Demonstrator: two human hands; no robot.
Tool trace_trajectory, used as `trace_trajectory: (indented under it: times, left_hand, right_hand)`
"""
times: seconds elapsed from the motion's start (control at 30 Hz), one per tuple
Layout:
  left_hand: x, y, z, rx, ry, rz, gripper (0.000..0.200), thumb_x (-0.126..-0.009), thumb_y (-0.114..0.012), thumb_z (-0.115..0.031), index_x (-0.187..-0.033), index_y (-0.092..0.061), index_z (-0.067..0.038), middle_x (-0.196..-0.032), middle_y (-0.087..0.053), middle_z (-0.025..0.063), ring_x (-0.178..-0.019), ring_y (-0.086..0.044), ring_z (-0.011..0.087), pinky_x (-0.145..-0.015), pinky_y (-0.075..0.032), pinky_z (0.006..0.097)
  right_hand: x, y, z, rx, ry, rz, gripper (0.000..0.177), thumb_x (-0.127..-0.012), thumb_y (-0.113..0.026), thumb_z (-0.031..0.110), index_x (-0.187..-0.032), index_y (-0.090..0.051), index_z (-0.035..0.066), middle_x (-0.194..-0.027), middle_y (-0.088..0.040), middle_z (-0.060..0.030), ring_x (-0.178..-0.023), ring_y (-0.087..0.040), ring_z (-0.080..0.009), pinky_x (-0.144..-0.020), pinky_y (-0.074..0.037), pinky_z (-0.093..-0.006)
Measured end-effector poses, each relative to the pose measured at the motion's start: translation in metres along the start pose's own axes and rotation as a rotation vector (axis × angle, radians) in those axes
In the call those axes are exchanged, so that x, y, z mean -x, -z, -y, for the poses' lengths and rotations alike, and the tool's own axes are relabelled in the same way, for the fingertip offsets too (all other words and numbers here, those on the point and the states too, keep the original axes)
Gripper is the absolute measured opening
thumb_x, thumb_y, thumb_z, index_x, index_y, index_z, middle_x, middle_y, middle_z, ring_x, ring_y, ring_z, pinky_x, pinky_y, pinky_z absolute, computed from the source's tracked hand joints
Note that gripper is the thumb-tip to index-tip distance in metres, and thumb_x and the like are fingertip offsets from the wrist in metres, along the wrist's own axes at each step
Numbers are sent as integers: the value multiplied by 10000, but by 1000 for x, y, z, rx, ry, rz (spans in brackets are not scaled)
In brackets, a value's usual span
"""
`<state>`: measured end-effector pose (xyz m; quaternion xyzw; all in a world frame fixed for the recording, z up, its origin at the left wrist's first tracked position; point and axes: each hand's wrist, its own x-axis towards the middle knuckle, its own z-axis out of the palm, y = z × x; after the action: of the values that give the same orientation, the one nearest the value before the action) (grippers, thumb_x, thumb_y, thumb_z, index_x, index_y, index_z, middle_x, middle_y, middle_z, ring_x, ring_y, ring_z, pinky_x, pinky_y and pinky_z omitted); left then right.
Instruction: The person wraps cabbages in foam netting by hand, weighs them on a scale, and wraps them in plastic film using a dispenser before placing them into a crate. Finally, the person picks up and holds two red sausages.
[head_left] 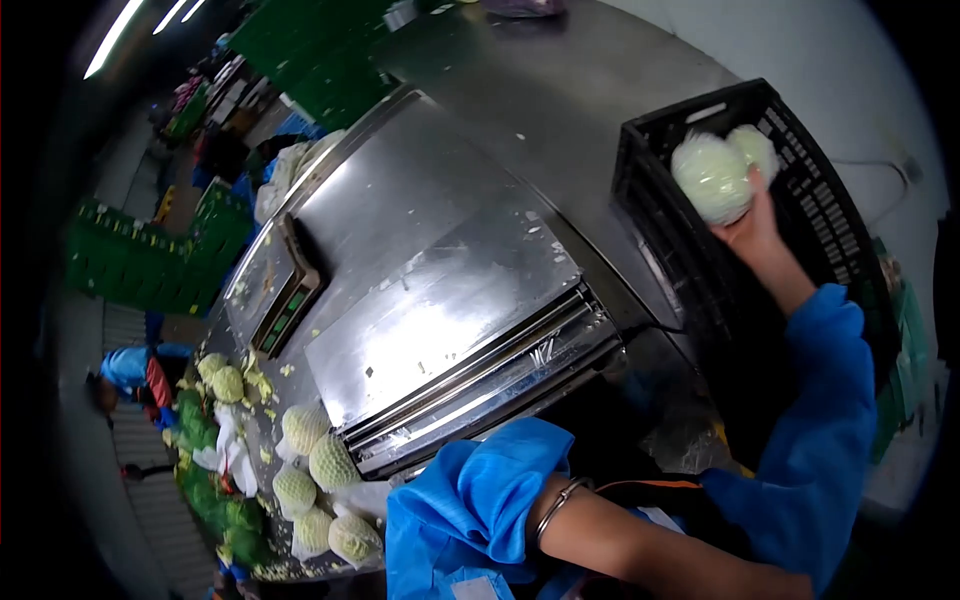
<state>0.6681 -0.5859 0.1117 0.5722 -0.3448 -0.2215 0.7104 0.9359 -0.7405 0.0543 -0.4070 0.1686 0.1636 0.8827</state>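
My right hand [750,228] reaches into a black plastic crate [640,160] on the right, its fingers around a pale green cabbage [708,180] wrapped in shiny clear film. Beside it in the crate, partly behind the fingers, is a second pale wrapped cabbage [755,150]. My left forearm, with a metal bracelet [558,508] and a pushed-up blue sleeve [480,490], crosses low in front of my body. The left hand itself lies outside the picture.
A steel wrapping machine [440,300] sits on the bench, with a scale [290,300] beyond it. Several cabbages in foam nets [330,462] lie at lower left. Green crates [140,255] and a person in blue [125,370] are farther left.
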Motion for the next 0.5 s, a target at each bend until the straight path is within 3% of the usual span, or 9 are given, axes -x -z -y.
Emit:
trace_trajectory:
  times: [0.03,0.07,0.2,0.5]
  left_hand:
    - [-6,-1,0,-7,0,-7,180,-887,-543,-159,-1023,-581,-48,-915,-616,100,-821,-600,139,-669,-492,268]
    - [-11,-3,1,-19,-2,-15,181,-888,-543,-160,-1023,-582,-48,-916,-617,99,-822,-601,138,-668,-493,267]
    - [-26,-9,0,-84,-62,-101,185,-890,-543,-167,-1024,-584,-46,-919,-619,99,-822,-603,136,-665,-496,262]
    - [44,-7,-59,-187,-274,-312,195,-896,-544,-183,-1025,-588,-43,-925,-625,99,-824,-608,129,-659,-502,252]
  right_hand:
    - [-45,34,-29,-76,-106,81,654,-807,-534,571,-1271,-468,115,-1270,-510,-70,-1126,-496,-253,-931,-419,-419]
    - [-72,50,-50,169,-117,-86,610,-830,-524,538,-1226,-503,75,-1155,-576,-73,-1060,-525,-227,-897,-433,-371]
    - [-141,103,-99,428,-109,-29,598,-839,-519,513,-1237,-491,66,-1172,-563,-83,-1074,-516,-228,-903,-424,-368]
    - [-209,135,-12,1016,33,-47,574,-859,-509,457,-1259,-464,47,-1211,-531,-106,-1105,-494,-232,-918,-402,-361]
